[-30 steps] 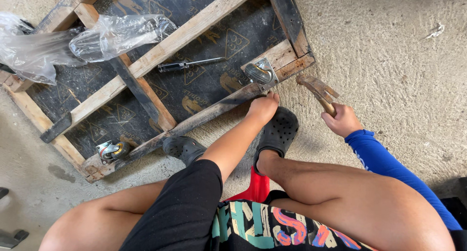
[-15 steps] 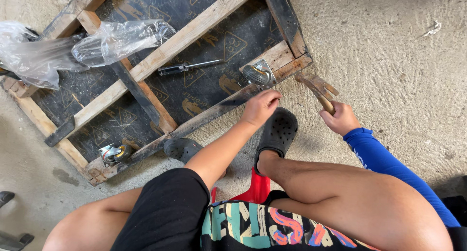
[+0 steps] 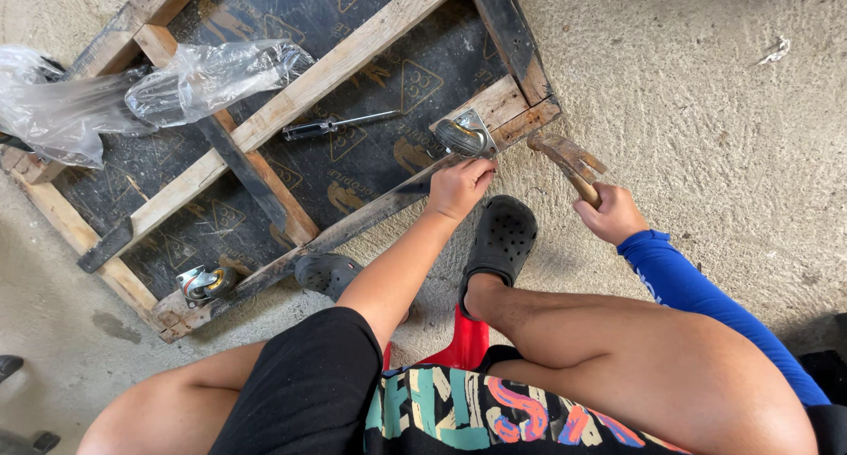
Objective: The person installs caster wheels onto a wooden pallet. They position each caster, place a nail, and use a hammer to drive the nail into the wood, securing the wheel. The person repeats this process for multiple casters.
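My left hand (image 3: pixel 457 187) rests on the near rail of a wooden frame with a dark board (image 3: pixel 353 155), fingers touching a metal caster wheel (image 3: pixel 465 135) at the frame's corner. My right hand (image 3: pixel 610 215), in a blue sleeve, grips the wooden handle of a claw hammer (image 3: pixel 569 161) whose rusty head hovers just right of that corner. A screwdriver (image 3: pixel 340 125) lies on the dark board. A second caster (image 3: pixel 207 283) sits at the frame's near left corner.
Crumpled clear plastic bags (image 3: pixel 150 89) lie on the frame's far left. My feet in black clogs (image 3: pixel 498 239) stand on the concrete floor (image 3: pixel 706 111) beside the frame. A red stool (image 3: pixel 460 342) shows under my legs.
My left hand has slid up to the caster at the corner. The hammer has shifted slightly toward the frame corner.
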Action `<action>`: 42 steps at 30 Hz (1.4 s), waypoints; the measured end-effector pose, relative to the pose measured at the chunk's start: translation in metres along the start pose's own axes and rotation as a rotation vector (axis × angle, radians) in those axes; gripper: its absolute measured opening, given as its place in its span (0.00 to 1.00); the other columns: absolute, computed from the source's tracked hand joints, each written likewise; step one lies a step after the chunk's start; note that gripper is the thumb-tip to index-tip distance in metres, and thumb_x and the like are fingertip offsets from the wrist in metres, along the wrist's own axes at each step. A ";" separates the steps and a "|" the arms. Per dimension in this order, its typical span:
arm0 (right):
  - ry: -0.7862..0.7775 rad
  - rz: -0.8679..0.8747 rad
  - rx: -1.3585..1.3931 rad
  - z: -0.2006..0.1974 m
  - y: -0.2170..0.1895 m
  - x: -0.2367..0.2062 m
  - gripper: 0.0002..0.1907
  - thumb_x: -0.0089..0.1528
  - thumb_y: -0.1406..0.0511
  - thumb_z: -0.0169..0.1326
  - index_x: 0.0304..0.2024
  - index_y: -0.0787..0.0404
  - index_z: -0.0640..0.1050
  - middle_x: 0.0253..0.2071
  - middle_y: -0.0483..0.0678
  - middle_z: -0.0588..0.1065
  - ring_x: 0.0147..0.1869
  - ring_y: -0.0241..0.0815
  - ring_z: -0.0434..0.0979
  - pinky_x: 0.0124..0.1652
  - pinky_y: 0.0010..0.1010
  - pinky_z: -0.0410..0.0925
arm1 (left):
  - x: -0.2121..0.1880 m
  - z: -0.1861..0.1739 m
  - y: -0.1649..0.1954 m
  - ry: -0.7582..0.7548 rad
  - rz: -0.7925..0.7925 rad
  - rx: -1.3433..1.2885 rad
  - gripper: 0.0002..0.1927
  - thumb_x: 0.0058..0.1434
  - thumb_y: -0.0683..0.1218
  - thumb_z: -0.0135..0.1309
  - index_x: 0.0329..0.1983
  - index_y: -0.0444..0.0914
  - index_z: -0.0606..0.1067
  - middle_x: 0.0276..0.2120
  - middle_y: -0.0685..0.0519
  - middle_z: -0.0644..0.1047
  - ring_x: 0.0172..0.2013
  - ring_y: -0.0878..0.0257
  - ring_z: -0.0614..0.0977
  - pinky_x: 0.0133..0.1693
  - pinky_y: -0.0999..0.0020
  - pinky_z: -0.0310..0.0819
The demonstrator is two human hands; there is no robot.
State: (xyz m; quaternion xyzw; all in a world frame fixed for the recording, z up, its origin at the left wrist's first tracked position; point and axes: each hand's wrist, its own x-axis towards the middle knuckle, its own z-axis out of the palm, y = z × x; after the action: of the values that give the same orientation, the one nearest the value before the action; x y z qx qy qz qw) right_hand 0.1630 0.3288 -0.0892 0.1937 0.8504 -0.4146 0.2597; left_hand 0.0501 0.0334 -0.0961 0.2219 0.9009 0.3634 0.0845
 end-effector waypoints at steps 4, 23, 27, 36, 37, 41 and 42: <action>-0.025 0.033 0.008 0.000 0.000 0.000 0.16 0.59 0.60 0.57 0.33 0.70 0.78 0.19 0.56 0.74 0.21 0.46 0.74 0.27 0.41 0.68 | 0.002 0.003 -0.002 -0.003 -0.004 -0.001 0.06 0.61 0.48 0.60 0.41 0.50 0.82 0.36 0.60 0.84 0.30 0.61 0.85 0.30 0.67 0.78; -0.061 -0.001 0.006 0.000 -0.010 -0.006 0.16 0.60 0.60 0.56 0.32 0.70 0.79 0.18 0.54 0.74 0.19 0.44 0.72 0.23 0.38 0.68 | 0.007 0.020 -0.006 0.010 -0.101 0.020 0.05 0.64 0.50 0.59 0.42 0.50 0.82 0.28 0.55 0.83 0.29 0.59 0.85 0.30 0.63 0.78; -0.095 -0.055 -0.060 0.000 -0.027 -0.011 0.15 0.61 0.60 0.56 0.34 0.69 0.81 0.18 0.54 0.75 0.18 0.43 0.74 0.24 0.37 0.70 | 0.007 0.023 -0.005 0.035 -0.115 0.078 0.06 0.64 0.50 0.60 0.42 0.50 0.83 0.27 0.53 0.83 0.27 0.57 0.84 0.29 0.62 0.78; -0.153 -0.205 -0.232 -0.001 -0.046 -0.015 0.11 0.62 0.63 0.55 0.42 0.61 0.80 0.20 0.53 0.78 0.17 0.44 0.76 0.26 0.38 0.74 | 0.005 0.032 -0.005 -0.091 -0.250 0.074 0.09 0.65 0.49 0.58 0.47 0.53 0.82 0.24 0.54 0.82 0.24 0.58 0.84 0.27 0.62 0.77; -0.150 -0.201 -0.235 0.000 -0.046 -0.015 0.10 0.62 0.62 0.55 0.42 0.62 0.80 0.20 0.53 0.77 0.18 0.44 0.76 0.26 0.38 0.74 | 0.005 0.032 -0.005 -0.054 -0.232 0.066 0.09 0.65 0.49 0.58 0.47 0.53 0.81 0.25 0.54 0.82 0.25 0.58 0.84 0.27 0.62 0.77; -0.115 -0.276 -0.195 0.003 -0.044 -0.016 0.11 0.62 0.62 0.56 0.41 0.62 0.80 0.19 0.53 0.77 0.18 0.45 0.76 0.27 0.38 0.74 | 0.004 0.033 -0.003 -0.005 -0.213 0.049 0.07 0.67 0.50 0.57 0.47 0.53 0.80 0.27 0.54 0.83 0.27 0.57 0.84 0.28 0.62 0.77; -0.100 -0.314 -0.173 0.003 -0.044 -0.016 0.11 0.61 0.61 0.57 0.41 0.62 0.80 0.19 0.53 0.77 0.18 0.45 0.76 0.27 0.38 0.74 | 0.004 0.034 -0.002 -0.020 -0.222 0.047 0.06 0.68 0.50 0.57 0.47 0.52 0.80 0.27 0.54 0.83 0.27 0.57 0.84 0.28 0.62 0.77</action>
State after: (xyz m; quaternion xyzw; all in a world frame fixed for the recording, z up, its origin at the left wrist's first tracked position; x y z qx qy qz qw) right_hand 0.1529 0.2987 -0.0549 0.0145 0.8888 -0.3843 0.2494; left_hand 0.0560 0.0546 -0.1218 0.1261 0.9273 0.3284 0.1280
